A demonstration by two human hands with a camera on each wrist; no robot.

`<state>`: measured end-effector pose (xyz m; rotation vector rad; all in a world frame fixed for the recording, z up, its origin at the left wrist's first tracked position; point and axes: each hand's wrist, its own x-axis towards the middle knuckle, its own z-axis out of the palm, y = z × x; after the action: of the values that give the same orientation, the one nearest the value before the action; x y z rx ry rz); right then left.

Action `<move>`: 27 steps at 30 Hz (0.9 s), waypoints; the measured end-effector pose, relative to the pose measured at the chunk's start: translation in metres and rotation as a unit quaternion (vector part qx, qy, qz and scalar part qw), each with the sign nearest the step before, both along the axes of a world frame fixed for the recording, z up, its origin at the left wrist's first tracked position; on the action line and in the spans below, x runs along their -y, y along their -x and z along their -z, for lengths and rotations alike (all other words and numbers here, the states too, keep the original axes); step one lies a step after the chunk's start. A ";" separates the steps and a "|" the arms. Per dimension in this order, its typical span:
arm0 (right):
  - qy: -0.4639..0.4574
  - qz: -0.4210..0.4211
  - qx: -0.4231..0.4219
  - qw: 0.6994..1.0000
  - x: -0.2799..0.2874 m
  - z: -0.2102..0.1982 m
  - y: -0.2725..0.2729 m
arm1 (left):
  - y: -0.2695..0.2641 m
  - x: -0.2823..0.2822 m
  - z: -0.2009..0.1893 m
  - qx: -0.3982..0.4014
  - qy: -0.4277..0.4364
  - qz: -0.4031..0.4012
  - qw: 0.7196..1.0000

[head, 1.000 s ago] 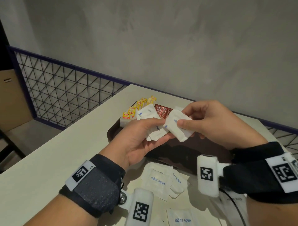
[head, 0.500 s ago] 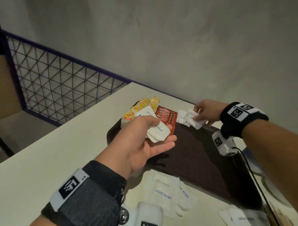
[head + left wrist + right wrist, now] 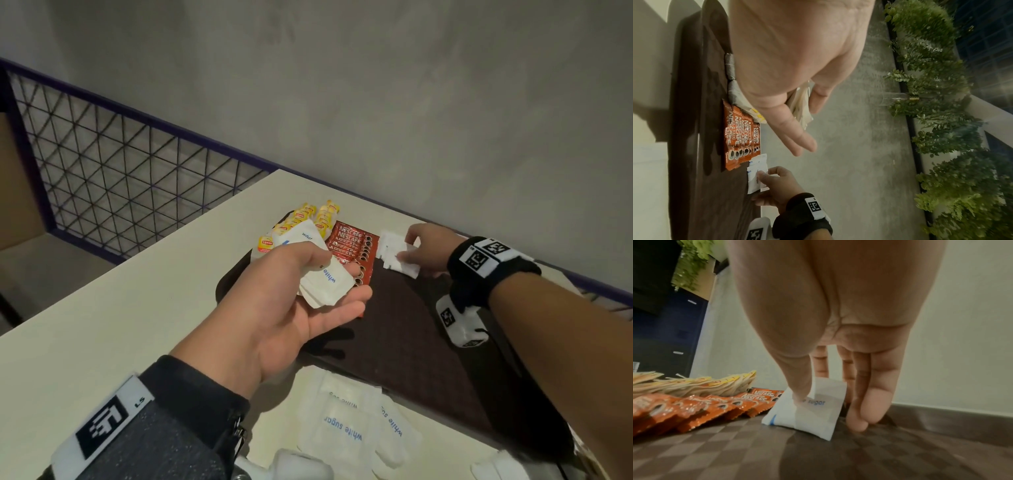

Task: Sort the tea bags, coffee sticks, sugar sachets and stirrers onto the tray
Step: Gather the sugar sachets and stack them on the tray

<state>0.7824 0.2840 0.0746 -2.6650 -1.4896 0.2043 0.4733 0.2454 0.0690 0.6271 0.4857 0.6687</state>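
Observation:
A dark brown tray point(image 3: 411, 342) lies on the pale table. At its far left stand yellow tea bags point(image 3: 318, 216), with a row of red coffee sticks point(image 3: 349, 246) beside them. My left hand point(image 3: 308, 284) hovers over the tray's left part and holds a small stack of white sugar sachets point(image 3: 325, 277) between thumb and fingers. My right hand point(image 3: 424, 253) reaches to the far edge and pinches a sugar sachet point(image 3: 812, 408) that touches the tray floor, next to other sachets point(image 3: 392, 245) lying there.
More white sugar sachets point(image 3: 349, 431) lie loose on the table in front of the tray's near edge. A purple-framed wire mesh railing point(image 3: 120, 164) runs along the table's left side, and a grey wall point(image 3: 376, 102) stands behind.
My right hand left the left hand with a sugar sachet and carried it to the tray's far edge, lowering it beside the coffee sticks. The left hand has kept its stack.

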 end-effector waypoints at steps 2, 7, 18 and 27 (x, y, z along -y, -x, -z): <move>-0.002 0.017 -0.013 1.000 0.003 -0.001 0.001 | 0.000 0.000 0.000 -0.001 0.001 -0.001 1.000; 0.008 0.051 -0.065 0.997 0.006 0.002 0.006 | -0.002 0.002 0.001 -0.003 -0.001 -0.001 1.000; -0.030 0.071 -0.040 0.996 -0.013 0.007 0.018 | -0.007 0.000 0.004 0.050 0.048 -0.060 0.996; -0.011 0.083 0.001 0.997 -0.006 -0.003 0.029 | -0.005 0.001 0.004 0.020 0.012 -0.036 0.999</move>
<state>0.7530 0.2903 0.0771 -2.7524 -1.2550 0.1735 0.4784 0.2444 0.0654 0.5740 0.4797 0.7403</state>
